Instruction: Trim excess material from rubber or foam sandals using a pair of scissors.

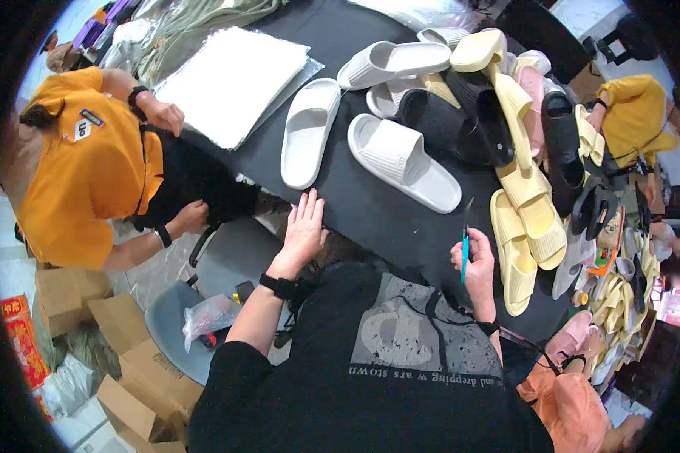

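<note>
Head view: leftmost white slipper (308,140) just beyond left hand (302,232).

Turquoise tool (465,260) too small to identify, black shirt (302,400) cut off below

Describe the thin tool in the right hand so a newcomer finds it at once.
On the black table, find the nearest yellow slippers. Left of them, the right hand holds a slender tool. Its teal handle sets it apart from those and the white slipper.
</note>
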`<state>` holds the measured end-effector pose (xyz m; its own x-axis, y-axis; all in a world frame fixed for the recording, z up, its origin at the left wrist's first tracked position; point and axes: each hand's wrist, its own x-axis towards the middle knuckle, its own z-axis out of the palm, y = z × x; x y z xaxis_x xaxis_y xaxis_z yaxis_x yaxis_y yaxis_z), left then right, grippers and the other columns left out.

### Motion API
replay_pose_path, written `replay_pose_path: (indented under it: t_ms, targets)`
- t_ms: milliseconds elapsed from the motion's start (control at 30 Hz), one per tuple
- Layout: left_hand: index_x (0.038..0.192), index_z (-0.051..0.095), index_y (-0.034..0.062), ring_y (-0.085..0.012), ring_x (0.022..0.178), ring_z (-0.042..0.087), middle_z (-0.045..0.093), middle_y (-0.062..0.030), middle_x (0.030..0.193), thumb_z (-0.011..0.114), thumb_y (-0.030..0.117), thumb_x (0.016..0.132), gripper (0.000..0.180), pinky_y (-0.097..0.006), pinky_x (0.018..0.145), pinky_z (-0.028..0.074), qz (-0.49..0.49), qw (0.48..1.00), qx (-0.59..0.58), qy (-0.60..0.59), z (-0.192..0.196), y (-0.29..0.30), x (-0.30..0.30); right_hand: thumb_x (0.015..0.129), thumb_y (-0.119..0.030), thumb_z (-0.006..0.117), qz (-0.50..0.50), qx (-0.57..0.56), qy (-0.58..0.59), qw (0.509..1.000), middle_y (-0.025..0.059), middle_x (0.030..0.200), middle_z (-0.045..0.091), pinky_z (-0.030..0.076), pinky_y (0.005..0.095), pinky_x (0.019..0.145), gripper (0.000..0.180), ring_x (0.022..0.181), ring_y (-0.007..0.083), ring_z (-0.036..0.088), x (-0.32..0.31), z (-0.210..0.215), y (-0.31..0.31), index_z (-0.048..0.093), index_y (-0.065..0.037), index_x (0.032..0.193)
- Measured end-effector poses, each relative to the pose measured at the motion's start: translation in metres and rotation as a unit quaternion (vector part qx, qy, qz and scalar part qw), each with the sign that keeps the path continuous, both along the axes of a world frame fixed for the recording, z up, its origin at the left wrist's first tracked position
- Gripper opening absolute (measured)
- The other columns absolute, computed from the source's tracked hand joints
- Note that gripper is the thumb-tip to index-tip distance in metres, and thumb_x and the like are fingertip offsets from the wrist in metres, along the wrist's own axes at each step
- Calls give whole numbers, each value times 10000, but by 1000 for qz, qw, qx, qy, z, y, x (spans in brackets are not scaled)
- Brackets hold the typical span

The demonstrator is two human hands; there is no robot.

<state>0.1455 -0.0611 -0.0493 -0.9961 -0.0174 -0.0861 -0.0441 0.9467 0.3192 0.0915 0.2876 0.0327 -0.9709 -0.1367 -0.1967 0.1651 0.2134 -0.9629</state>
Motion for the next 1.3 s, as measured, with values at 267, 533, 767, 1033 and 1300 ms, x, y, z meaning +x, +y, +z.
replay_pose_path:
  t_ms: [267, 533, 767, 1033, 1300]
  targets:
    - [1277, 414, 6, -368, 1313, 319, 302, -222, 1428, 647, 171, 770, 582, -523, 1020, 316, -16, 997, -23, -72, 19, -7, -9, 773, -38, 678, 31, 89, 72, 993, 47, 756, 588, 465, 241, 646, 420, 705, 85, 559, 2, -8, 3, 496, 4, 1149]
    - [1033, 573, 4, -383, 927, 566, 592, -194, 1006, 615, 106, 800, 258, -453, 790, 452, 12, 986, 132, 105, 35, -23, -66, 774, -91, 709, -11, 67, 73, 995, 45, 754, 581, 466, 244, 634, 409, 680, 81, 542, 3, 4, 10, 522, -2, 1127]
    - [1055, 569, -16, -390, 982, 549, 573, -215, 1064, 604, 60, 793, 276, -434, 847, 440, 37, 970, 119, 207, 46, -32, -114, 764, -91, 718, 27, 90, 43, 995, 38, 747, 590, 455, 234, 620, 415, 664, 73, 533, 2, 10, 9, 549, -14, 1135]
    - [1191, 499, -25, -408, 1146, 463, 478, -251, 1254, 603, 89, 797, 423, -460, 965, 375, 45, 970, 84, 223, 54, -15, -170, 778, -134, 712, 55, 124, 42, 990, 64, 711, 584, 457, 254, 594, 412, 619, 96, 541, -2, 2, 14, 544, -23, 1137]
    - [1238, 469, -50, -391, 1048, 541, 583, -247, 1104, 600, 131, 793, 497, -457, 908, 413, 100, 984, 86, 122, 51, -8, -227, 776, -121, 712, 32, 126, 30, 991, 68, 739, 586, 451, 247, 608, 413, 655, 93, 543, -5, 9, 14, 534, -21, 1135]
